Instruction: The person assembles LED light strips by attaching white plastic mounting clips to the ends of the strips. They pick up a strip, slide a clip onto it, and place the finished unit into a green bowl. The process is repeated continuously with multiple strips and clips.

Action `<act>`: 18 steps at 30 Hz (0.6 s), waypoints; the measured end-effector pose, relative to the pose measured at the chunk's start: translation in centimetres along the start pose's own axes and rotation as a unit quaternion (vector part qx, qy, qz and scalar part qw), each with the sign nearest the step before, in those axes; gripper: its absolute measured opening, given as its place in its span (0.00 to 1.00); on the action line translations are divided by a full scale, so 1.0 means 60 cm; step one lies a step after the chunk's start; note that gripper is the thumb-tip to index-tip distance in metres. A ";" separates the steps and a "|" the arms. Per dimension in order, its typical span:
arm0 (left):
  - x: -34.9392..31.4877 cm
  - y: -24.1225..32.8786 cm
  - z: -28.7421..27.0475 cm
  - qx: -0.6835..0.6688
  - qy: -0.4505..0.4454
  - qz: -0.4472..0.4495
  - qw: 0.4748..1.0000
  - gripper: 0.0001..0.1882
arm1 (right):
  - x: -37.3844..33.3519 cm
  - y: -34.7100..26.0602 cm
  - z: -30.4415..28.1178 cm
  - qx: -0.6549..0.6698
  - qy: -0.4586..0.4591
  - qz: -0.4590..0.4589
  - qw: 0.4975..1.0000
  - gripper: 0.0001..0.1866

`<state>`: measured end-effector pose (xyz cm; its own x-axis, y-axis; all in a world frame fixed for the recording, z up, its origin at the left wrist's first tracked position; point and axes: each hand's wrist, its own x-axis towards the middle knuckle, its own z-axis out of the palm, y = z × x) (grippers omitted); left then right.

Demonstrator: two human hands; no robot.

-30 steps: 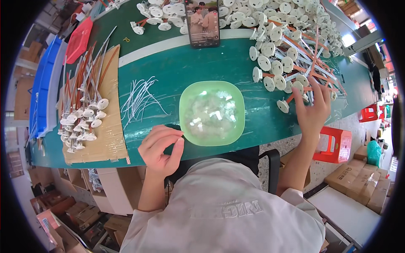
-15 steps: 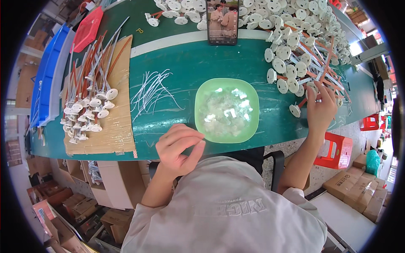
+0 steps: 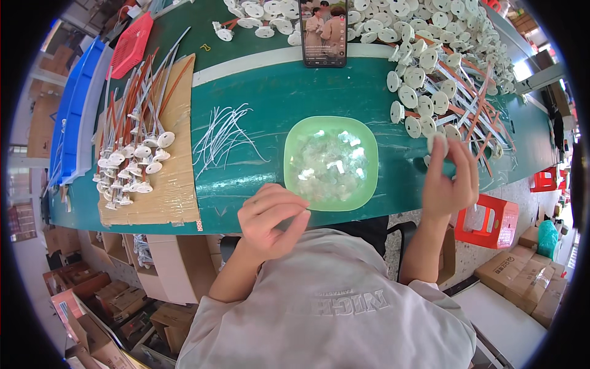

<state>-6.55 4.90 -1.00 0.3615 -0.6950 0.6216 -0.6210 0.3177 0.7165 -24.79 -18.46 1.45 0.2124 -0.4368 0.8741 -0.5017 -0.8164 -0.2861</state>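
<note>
Next to the near left rim of a green bowl, my left hand is closed with thumb and fingertips together. Anything between them is too small to make out. The bowl holds a heap of small clear, shiny pieces. My right hand is at the near edge of a big pile of white disc-headed parts with orange-brown and whitish strips. Its thumb and fingers grip one white disc-headed part, mostly covered by the fingers. Thin white ties lie loose left of the bowl.
Further left, several white-headed parts with strips rest on a cardboard sheet. Beyond it are a blue tray and a red basket. A phone stands at the back. A red stool is on the floor at right.
My right hand has drawn back left from the pile with a white disc-headed part at its fingertips. My left hand has shifted slightly right, staying closed.
</note>
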 end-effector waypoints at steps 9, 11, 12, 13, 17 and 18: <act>0.011 0.052 -0.002 -0.233 -0.027 -0.126 0.964 0.18 | -0.051 -0.171 -0.027 0.440 -0.071 -0.134 0.885 0.14; 0.012 0.069 -0.001 -0.289 -0.047 -0.180 0.939 0.27 | -0.053 -0.179 -0.032 0.481 -0.123 -0.170 0.851 0.12; 0.012 0.073 -0.001 -0.319 -0.058 -0.205 0.923 0.33 | -0.057 -0.185 -0.030 0.483 -0.129 -0.170 0.849 0.09; 0.013 0.070 -0.011 -0.328 -0.104 -0.196 0.918 0.30 | -0.058 -0.187 -0.027 0.480 -0.123 -0.169 0.852 0.09; -0.003 0.047 -0.035 -0.418 -0.169 -0.185 0.873 0.29 | -0.058 -0.179 -0.008 0.479 -0.131 -0.168 0.852 0.08; -0.014 0.039 -0.032 -0.454 -0.155 -0.188 0.857 0.30 | -0.059 -0.175 -0.004 0.481 -0.139 -0.170 0.849 0.08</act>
<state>-6.97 7.46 0.79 0.1282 -0.9517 0.2791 0.3474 0.3067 0.8862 -20.48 -8.23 1.48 0.4651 -0.0777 0.8818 0.5165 -0.7851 -0.3417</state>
